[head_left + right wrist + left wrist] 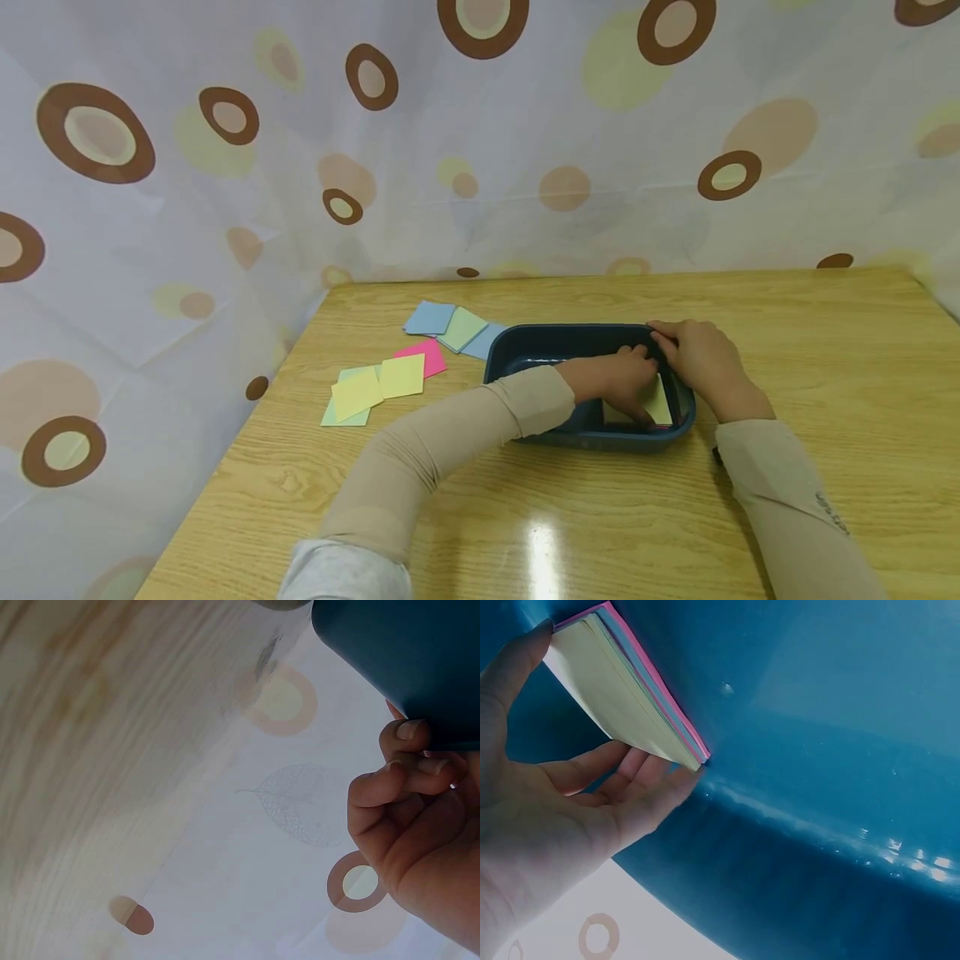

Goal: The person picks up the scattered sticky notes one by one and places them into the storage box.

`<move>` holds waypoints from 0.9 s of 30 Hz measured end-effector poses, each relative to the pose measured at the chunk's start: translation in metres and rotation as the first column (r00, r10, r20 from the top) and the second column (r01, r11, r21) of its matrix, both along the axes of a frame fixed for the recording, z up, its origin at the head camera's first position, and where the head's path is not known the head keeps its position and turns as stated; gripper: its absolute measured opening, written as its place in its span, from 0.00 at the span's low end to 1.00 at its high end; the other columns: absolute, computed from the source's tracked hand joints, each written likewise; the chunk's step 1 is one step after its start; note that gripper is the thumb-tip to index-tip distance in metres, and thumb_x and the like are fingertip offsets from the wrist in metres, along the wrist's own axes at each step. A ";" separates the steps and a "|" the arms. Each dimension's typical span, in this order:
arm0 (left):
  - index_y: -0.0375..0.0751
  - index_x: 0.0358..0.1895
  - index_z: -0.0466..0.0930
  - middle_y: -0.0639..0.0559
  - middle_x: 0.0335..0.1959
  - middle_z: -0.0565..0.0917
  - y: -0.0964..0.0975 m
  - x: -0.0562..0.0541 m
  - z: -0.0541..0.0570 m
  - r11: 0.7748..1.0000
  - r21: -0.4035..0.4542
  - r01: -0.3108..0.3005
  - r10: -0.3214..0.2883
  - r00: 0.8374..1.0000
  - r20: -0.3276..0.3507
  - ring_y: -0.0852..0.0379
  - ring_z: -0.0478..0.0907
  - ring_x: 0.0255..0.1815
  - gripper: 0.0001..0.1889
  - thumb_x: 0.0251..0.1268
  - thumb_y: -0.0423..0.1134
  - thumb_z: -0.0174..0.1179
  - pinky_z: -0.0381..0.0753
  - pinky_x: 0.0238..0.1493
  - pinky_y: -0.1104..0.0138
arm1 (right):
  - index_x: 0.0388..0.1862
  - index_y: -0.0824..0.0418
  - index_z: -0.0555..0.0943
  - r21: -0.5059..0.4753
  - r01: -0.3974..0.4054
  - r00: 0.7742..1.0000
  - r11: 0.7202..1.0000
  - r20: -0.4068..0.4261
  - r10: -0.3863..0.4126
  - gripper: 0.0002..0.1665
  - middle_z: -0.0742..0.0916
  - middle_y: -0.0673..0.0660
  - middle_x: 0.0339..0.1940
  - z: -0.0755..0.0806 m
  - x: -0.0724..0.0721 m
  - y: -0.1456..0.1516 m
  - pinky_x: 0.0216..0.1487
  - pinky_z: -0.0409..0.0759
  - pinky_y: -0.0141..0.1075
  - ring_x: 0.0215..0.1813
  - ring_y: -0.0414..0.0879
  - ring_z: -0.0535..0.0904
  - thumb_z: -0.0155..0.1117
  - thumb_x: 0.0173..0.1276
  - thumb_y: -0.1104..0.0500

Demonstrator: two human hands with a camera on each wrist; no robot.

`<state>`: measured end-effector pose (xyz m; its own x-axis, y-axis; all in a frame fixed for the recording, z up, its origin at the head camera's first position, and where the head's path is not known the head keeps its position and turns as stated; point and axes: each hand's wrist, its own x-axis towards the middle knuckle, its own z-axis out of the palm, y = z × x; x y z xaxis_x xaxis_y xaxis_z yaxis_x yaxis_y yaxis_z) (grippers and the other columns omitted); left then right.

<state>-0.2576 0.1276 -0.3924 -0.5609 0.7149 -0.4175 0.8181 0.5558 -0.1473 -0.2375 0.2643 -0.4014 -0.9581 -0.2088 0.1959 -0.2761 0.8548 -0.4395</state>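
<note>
A dark blue plastic basin (577, 443) stands on the wooden table. My left hand (626, 383) reaches down inside its right end. Between thumb and fingertips it holds a stack of sticky notes (622, 690), pale yellow on one face with blue and pink layers behind, by opposite edges. In the head view part of this stack shows under the palm, low in the basin. My right hand (708, 362) grips the basin's far right corner, and the right wrist view shows its curled fingers (379, 787) at the rim.
Left of the basin lie loose sticky notes: blue notes (430, 317), a pale green one (462, 328), a pink one (433, 357) and yellow ones (402, 376) over another green note (345, 414). A patterned cloth (525, 167) hangs behind the table (480, 533).
</note>
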 end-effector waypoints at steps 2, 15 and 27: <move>0.38 0.72 0.59 0.46 0.68 0.65 0.000 0.000 0.000 1.000 -0.015 -0.013 0.013 1.000 0.003 0.56 0.63 0.63 0.46 0.59 0.66 0.58 0.62 0.63 0.70 | 0.61 0.71 0.75 -0.002 -0.003 1.000 1.000 -0.003 0.003 0.21 0.72 0.54 0.11 -0.001 0.000 -0.001 0.16 0.62 0.35 0.13 0.43 0.63 0.52 0.74 0.61; 0.43 0.73 0.59 0.50 0.68 0.65 -0.004 -0.002 0.010 0.997 -0.034 -0.072 0.073 0.997 0.020 0.57 0.61 0.65 0.42 0.62 0.66 0.54 0.59 0.65 0.70 | 0.63 0.70 0.73 -0.004 0.004 0.999 1.000 0.034 -0.004 0.22 0.71 0.54 0.10 0.003 0.001 -0.002 0.16 0.63 0.36 0.13 0.43 0.63 0.52 0.75 0.60; 0.39 0.69 0.66 0.50 0.65 0.73 -0.051 -0.012 0.033 0.962 0.245 -0.118 0.046 0.959 0.280 0.60 0.74 0.59 0.30 0.70 0.52 0.55 0.70 0.55 0.74 | 0.62 0.72 0.73 -0.008 -0.013 0.999 1.000 0.038 0.013 0.22 0.70 0.52 0.10 0.002 0.001 -0.002 0.16 0.63 0.35 0.13 0.43 0.64 0.51 0.75 0.61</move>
<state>-0.2694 0.0768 -0.3596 -0.5143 0.7737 -0.3699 0.7568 0.6124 0.2286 -0.2366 0.2621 -0.3994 -0.9621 -0.2203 0.1609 -0.2704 0.8478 -0.4563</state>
